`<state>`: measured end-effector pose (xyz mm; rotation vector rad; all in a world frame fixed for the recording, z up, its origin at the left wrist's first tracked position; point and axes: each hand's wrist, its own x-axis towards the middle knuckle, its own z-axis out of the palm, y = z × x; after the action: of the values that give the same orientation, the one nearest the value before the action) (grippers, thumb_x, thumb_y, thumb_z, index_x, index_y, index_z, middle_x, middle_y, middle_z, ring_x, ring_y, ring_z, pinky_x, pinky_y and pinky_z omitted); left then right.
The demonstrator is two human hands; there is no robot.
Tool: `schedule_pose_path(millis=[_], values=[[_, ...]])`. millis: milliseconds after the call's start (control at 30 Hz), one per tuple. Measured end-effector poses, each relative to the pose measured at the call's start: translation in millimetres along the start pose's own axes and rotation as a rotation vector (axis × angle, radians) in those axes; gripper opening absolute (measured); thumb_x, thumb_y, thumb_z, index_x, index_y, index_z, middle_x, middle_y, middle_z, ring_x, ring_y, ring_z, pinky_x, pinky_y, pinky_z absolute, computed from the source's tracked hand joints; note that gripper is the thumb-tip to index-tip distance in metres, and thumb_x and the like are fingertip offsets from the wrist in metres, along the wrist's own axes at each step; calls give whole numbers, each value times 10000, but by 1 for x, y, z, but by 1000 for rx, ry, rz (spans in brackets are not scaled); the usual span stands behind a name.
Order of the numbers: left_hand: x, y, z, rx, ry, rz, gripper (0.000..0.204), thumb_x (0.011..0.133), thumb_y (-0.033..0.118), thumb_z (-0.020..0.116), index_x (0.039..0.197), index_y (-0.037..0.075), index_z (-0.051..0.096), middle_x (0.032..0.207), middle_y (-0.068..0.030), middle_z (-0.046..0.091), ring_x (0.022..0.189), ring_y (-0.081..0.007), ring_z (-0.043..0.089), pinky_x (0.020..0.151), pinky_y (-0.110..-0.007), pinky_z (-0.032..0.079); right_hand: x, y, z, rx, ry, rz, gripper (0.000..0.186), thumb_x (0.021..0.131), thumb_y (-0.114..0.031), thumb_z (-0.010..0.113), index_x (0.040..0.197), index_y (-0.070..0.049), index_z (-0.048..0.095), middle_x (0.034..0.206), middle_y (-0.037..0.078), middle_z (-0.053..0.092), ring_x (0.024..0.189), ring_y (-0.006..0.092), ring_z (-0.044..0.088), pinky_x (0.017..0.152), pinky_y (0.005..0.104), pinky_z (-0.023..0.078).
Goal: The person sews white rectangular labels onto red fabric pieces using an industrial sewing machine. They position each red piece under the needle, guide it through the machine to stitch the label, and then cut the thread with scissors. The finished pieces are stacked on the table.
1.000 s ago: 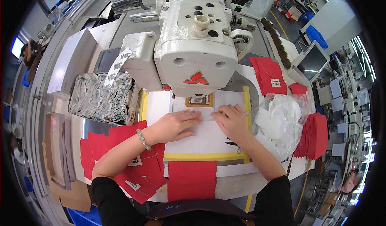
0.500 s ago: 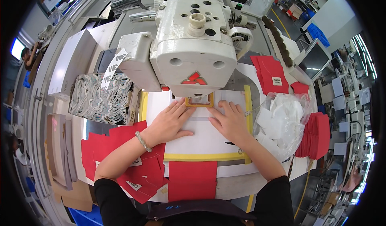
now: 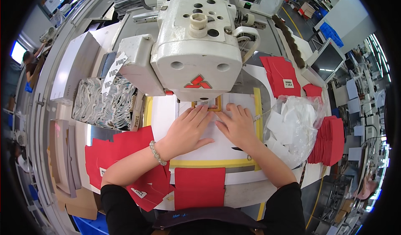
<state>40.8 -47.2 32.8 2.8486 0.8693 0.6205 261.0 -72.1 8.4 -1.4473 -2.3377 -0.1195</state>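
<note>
A large white sewing machine head [image 3: 195, 72] stands in front of me. Under it lies a small yellow-brown rectangular frame [image 3: 219, 103] on a white sheet [image 3: 200, 154] edged with yellow tape. My left hand [image 3: 188, 130], with a beaded bracelet at the wrist, rests flat with fingers outstretched. Its fingertips reach the front of the frame and hide part of it. My right hand [image 3: 239, 124] lies open at the frame's right corner, fingers spread on the sheet. What lies beneath the fingertips is hidden.
Red fabric pieces [image 3: 129, 141] with white labels lie left, another red piece [image 3: 199, 188] near me. At right are a clear bag of white pieces [image 3: 291, 126] and a red stack [image 3: 327, 141]. A box of folded labels [image 3: 104, 103] stands left; a person works far left.
My left hand has shifted right, its fingertips now over the front of the frame. My right hand has hardly moved.
</note>
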Motion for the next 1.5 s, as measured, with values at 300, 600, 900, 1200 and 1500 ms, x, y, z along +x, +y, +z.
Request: schedule_pose_path(millis=[300, 600, 900, 1200, 1500], values=[[17, -9, 19, -39, -19, -39, 736, 837, 511, 672, 1282, -53, 512, 1203, -234, 596, 1074, -362, 587, 974, -429, 438, 0, 1, 1, -1, -15, 14, 299, 836, -318, 694, 1097, -173, 676, 1027, 66, 522, 898, 239, 520, 737, 391, 383], [21, -14, 24, -89, 10, -18, 755, 780, 506, 715, 1264, -39, 518, 1122, -204, 616, 971, -339, 608, 881, -408, 458, -1, -2, -10, -36, -39, 19, 349, 827, -336, 700, 1128, -161, 666, 989, 44, 535, 878, 227, 524, 750, 384, 380], [18, -11, 21, 3, -16, -4, 707, 777, 456, 726, 1274, -3, 524, 1157, -196, 589, 1021, -323, 578, 902, -411, 445, -39, 21, -96, 399, -474, 66, 324, 753, -228, 762, 1028, -117, 633, 943, 54, 563, 934, 246, 560, 834, 370, 391], [-17, 37, -6, -66, -93, 138, 258, 833, 142, 645, 1084, 85, 649, 1154, -90, 596, 1048, -235, 568, 894, -368, 430, -86, 13, -71, 162, -192, 163, 196, 744, -122, 730, 881, -87, 595, 815, 39, 557, 797, 220, 565, 747, 360, 383], [-55, 82, -3, -180, -300, 130, 145, 796, 135, 651, 937, 124, 679, 971, -10, 565, 956, -166, 538, 819, -322, 385, -96, 16, -62, -119, 34, 345, 218, 721, -111, 745, 876, -104, 592, 829, 23, 543, 778, 211, 532, 724, 364, 374]])
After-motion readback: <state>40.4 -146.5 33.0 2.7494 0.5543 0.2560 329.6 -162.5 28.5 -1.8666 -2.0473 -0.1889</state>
